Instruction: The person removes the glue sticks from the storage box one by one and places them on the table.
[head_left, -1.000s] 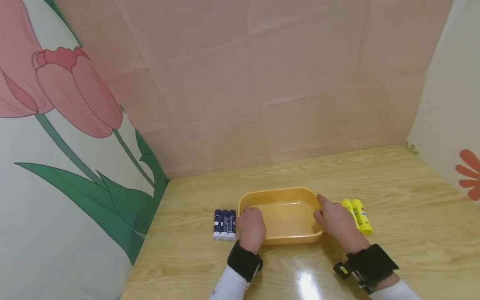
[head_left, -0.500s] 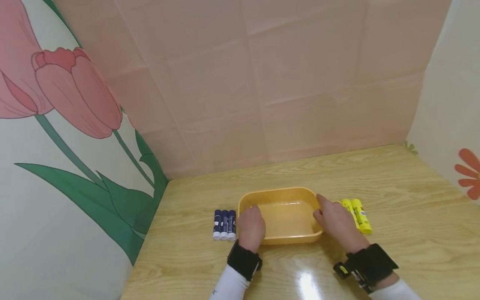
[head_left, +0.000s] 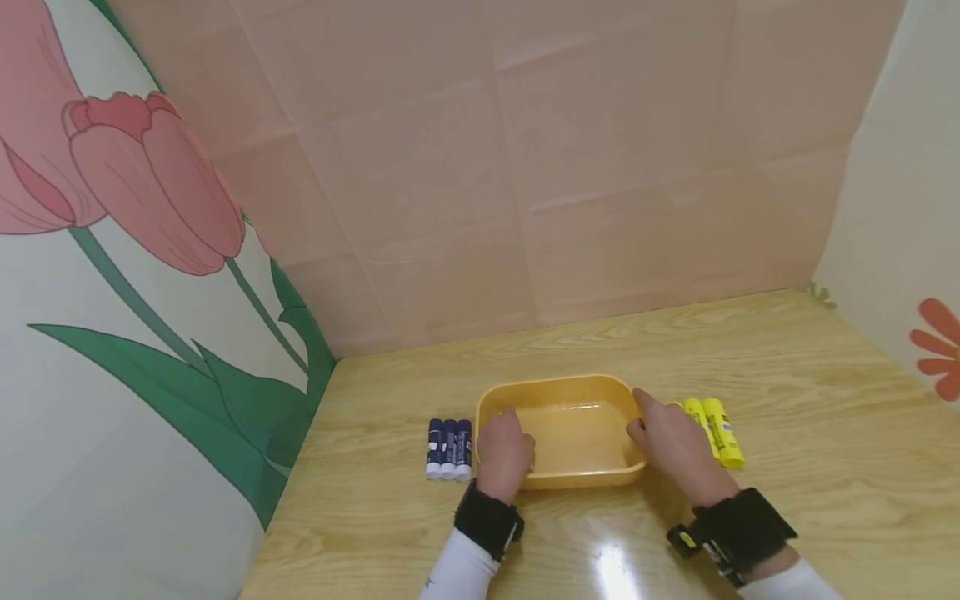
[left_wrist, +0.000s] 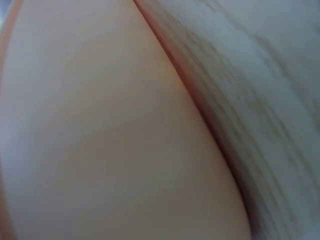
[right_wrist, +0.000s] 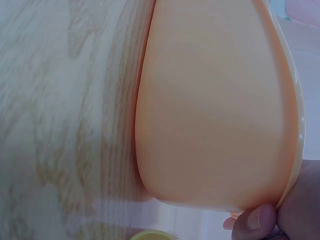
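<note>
A yellow-orange plastic basin (head_left: pixel 577 433) stands on the wooden table, with nothing inside it. My left hand (head_left: pixel 504 450) grips its left side near the front corner, fingers curled over the rim. On the opposite side my right hand (head_left: pixel 678 442) holds the rim, thumb inside and the other fingers outside. The left wrist view is mostly filled by the basin's outer wall (left_wrist: pixel 115 125). From the right wrist, the basin wall (right_wrist: pixel 215 110) appears with fingertips (right_wrist: pixel 255 220) against its outer side below the rim.
Three dark blue glue sticks (head_left: pixel 449 450) with white ends lie side by side left of the basin. Yellow glue sticks (head_left: pixel 720 433) lie to the right, partly hidden behind my right hand. A pink sheet (head_left: pixel 525 167) covers the wall at the table's back edge.
My left hand shifts slightly on the basin's rim, its thumb now showing more on the inner side. The basin, the right hand and the glue sticks stay in place.
</note>
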